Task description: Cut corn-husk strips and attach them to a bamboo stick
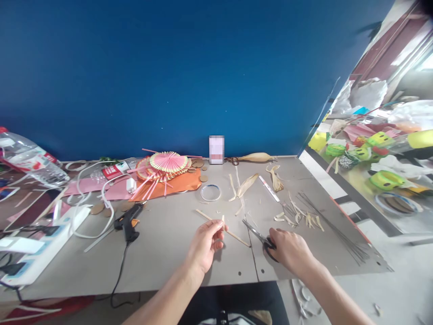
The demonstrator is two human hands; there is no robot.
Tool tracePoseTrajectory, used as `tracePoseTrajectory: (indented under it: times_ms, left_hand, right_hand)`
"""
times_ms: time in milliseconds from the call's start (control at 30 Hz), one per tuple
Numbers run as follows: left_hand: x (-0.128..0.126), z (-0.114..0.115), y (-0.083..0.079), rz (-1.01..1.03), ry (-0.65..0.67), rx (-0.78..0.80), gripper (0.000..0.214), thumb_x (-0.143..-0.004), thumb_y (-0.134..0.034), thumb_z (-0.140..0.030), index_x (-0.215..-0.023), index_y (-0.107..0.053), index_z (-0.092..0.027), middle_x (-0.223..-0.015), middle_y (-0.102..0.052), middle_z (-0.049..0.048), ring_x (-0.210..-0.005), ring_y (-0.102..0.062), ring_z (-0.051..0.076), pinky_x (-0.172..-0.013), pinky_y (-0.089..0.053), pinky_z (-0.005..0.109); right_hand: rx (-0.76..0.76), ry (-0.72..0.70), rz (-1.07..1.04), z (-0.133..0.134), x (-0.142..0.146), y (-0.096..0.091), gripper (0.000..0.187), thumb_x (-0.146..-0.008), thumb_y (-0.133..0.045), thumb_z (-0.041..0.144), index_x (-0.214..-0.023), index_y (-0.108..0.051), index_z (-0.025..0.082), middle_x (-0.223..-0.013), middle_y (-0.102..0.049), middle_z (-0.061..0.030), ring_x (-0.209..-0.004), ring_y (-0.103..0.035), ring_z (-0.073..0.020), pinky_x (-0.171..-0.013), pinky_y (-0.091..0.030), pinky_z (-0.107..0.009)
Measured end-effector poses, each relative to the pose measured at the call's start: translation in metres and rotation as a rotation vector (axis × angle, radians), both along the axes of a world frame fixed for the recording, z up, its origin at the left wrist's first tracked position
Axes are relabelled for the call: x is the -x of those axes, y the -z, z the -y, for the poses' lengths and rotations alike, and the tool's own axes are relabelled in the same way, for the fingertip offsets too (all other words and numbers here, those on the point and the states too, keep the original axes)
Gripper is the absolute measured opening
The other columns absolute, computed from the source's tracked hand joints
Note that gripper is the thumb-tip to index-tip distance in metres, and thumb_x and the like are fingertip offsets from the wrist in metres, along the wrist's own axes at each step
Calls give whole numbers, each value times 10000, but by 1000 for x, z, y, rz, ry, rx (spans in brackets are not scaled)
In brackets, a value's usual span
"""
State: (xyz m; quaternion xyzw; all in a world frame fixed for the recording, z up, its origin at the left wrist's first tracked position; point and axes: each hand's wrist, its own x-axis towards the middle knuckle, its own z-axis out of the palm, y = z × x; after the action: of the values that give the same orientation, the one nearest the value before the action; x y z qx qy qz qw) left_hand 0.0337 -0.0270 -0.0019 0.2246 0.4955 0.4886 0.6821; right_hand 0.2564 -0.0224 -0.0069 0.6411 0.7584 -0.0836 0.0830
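Observation:
My left hand (207, 241) is pinched, thumb against finger, on a small pale strip (223, 218) that pokes up from the fingertips. Under and beyond it a thin straw-coloured stick (239, 238) crosses the table at a slant, partly covered by the fingers. My right hand (289, 248) is closed around the black handles of a pair of scissors (258, 234); their blades point left and away from me. Beyond the hands are a dried husk (248, 185), a white pen-like tool (269, 188) and several curled husk scraps (313, 220).
Thin wires (338, 228) lie at the right. A tape ring (210, 192) is mid-table. To the left are a glue gun (128, 222), pink paper fans (168, 161), a power strip (50, 246) and a plastic bottle (32, 155). A blue panel (203, 76) rises behind.

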Motion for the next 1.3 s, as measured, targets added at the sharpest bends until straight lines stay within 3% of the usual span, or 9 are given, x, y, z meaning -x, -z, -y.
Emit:
tracePoseTrajectory:
  times_ms: [200,300,433,533,700,933,1100,1300]
  left_hand:
    - [0,1,-4,-72,103,-44,212,-643,-592,-341,-655,-579,-129,-628,-551,7,-496,-432,51,-422,-340,149]
    - [-1,1,-6,-146,131,-75,212,-646,-582,-341,-652,-567,-130,-654,-567,20,-515,-441,61,-438,-346,161]
    - [-7,3,-7,-289,196,-159,189,-673,-549,-323,-650,-555,-135,-654,-581,25,-529,-442,74,-476,-357,181]
    - [-11,6,-4,-360,272,-255,181,-684,-537,-314,-646,-562,-139,-609,-561,10,-523,-433,83,-489,-354,195]
    - [-10,9,2,-462,330,-328,214,-719,-504,-334,-654,-572,-143,-599,-549,8,-525,-432,94,-490,-342,205]
    - [-3,11,3,-432,336,-329,217,-732,-507,-336,-679,-570,-136,-632,-548,15,-537,-425,89,-502,-346,208]
    - [-2,10,6,-233,323,-245,202,-651,-617,-317,-703,-561,-131,-631,-541,16,-557,-433,90,-501,-355,205]
    - [-2,11,10,-38,248,-176,216,-602,-671,-302,-634,-537,-136,-570,-494,-13,-507,-411,66,-479,-342,191]
  right_hand:
    - [198,-164,-31,-11,-3,-25,127,-561,-598,268,-611,-527,175,-567,-540,-12,-533,-508,-149,-447,-166,-236]
    - [174,-161,-143,-15,-2,-34,125,-581,-596,284,-615,-540,177,-564,-535,-5,-537,-483,-136,-460,-196,-232]
    - [62,-67,-654,-15,22,-37,147,-734,-475,322,-778,-543,201,-619,-543,20,-562,-464,-105,-521,-292,-214]
    - [181,21,-1057,-12,47,-30,197,-734,-488,352,-845,-525,193,-602,-524,37,-516,-426,-85,-499,-316,-202]
    - [268,76,-1267,-13,68,-15,95,-700,-511,245,-654,-514,162,-557,-521,30,-498,-411,-72,-459,-290,-187]
    - [379,111,-1292,-12,72,-19,87,-673,-521,210,-608,-506,154,-496,-495,43,-432,-362,-49,-416,-249,-181]
    - [491,219,-1469,-11,75,-19,139,-677,-536,261,-606,-485,152,-459,-450,58,-381,-319,-37,-379,-225,-183]
    - [867,392,-1795,-10,76,-12,225,-651,-605,312,-617,-444,158,-441,-396,77,-349,-270,-22,-371,-192,-181]
